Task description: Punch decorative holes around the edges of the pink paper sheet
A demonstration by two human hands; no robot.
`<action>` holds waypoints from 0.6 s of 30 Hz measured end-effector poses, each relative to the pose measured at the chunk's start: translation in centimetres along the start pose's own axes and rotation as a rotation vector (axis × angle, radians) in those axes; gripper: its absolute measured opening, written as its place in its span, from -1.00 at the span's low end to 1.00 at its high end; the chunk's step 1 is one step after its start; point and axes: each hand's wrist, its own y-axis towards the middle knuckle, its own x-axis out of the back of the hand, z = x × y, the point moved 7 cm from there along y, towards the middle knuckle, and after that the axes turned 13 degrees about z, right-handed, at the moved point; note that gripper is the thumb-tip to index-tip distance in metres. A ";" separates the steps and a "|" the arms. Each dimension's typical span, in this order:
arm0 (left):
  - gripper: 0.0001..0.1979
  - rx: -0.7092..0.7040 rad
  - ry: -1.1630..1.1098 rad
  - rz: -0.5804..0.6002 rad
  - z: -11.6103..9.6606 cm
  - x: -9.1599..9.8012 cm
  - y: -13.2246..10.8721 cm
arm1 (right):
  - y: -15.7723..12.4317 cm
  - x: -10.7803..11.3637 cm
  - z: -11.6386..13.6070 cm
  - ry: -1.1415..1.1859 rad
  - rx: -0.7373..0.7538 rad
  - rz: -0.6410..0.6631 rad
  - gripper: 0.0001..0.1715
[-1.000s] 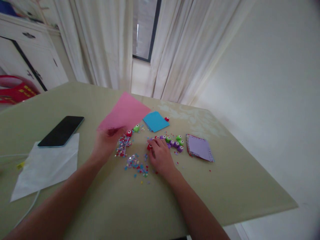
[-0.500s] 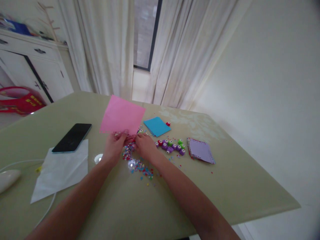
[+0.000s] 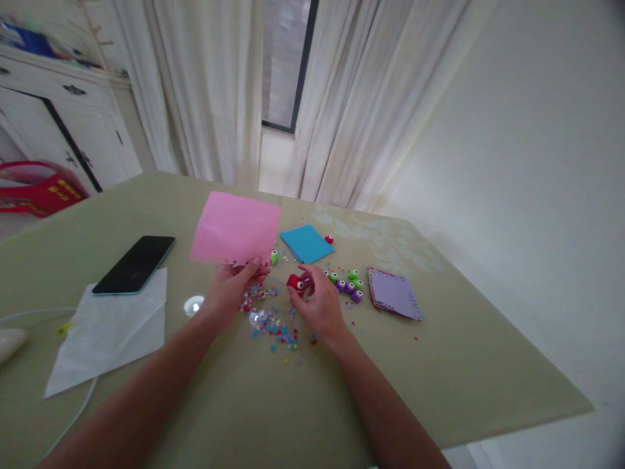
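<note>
My left hand (image 3: 232, 286) pinches the lower edge of a pink paper sheet (image 3: 237, 225), which stands up and has a row of small dark marks along that edge. My right hand (image 3: 319, 301) grips a small red piece with a round eye (image 3: 294, 282) between thumb and fingers, right of the sheet. A thin pale line seems to run between the two hands; I cannot make out what it is. Tiny colourful bits (image 3: 280, 329) lie scattered below the hands. Behind my right fingers sit several purple and green eyed pieces (image 3: 350, 286).
Blue square sheets (image 3: 306, 243) lie at the back, beside another red eyed piece (image 3: 330, 239). A stack of lilac sheets with marked edges (image 3: 394, 294) lies to the right. On the left are a phone (image 3: 134, 264), white paper (image 3: 110, 339), a cable and a clear round object (image 3: 194, 305).
My right hand has moved right, away from the sheet's edge, and the red eyed piece now shows in its fingers. The pink sheet has shifted slightly left and turned a little.
</note>
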 end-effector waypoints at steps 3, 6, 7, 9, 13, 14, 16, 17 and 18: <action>-0.51 0.019 0.049 0.027 0.3 -0.4 -0.2 | -0.5 -0.8 0.4 -0.087 0.069 0.066 -0.60; -0.47 0.014 0.088 0.047 0.5 -0.5 -0.3 | -0.6 -1.7 0.5 -0.094 0.091 0.104 -0.75; -0.47 0.012 0.099 0.050 0.6 -0.5 -0.4 | -0.6 -1.8 0.4 -0.077 0.082 0.106 -0.76; -0.48 0.017 0.117 0.048 0.7 -0.4 -0.4 | -0.7 -2.1 0.2 -0.032 0.063 0.109 -0.77; -0.53 0.041 0.099 0.026 1.2 -0.2 -0.6 | -0.8 -1.7 -0.1 0.099 0.013 0.082 -0.69; -0.53 0.045 0.094 0.026 1.2 -0.2 -0.7 | -0.8 -1.4 0.0 0.136 0.005 0.064 -0.67; -0.54 0.058 0.081 0.037 1.3 -0.5 -0.9 | -0.9 -0.8 0.3 0.211 -0.001 0.027 -0.66; -0.55 0.066 0.069 0.047 1.3 -0.7 -1.0 | -0.9 -0.5 0.4 0.252 -0.008 0.014 -0.68; -0.55 0.075 0.052 0.059 1.2 -1.0 -1.1 | -0.8 -0.3 0.4 0.300 -0.026 0.008 -0.72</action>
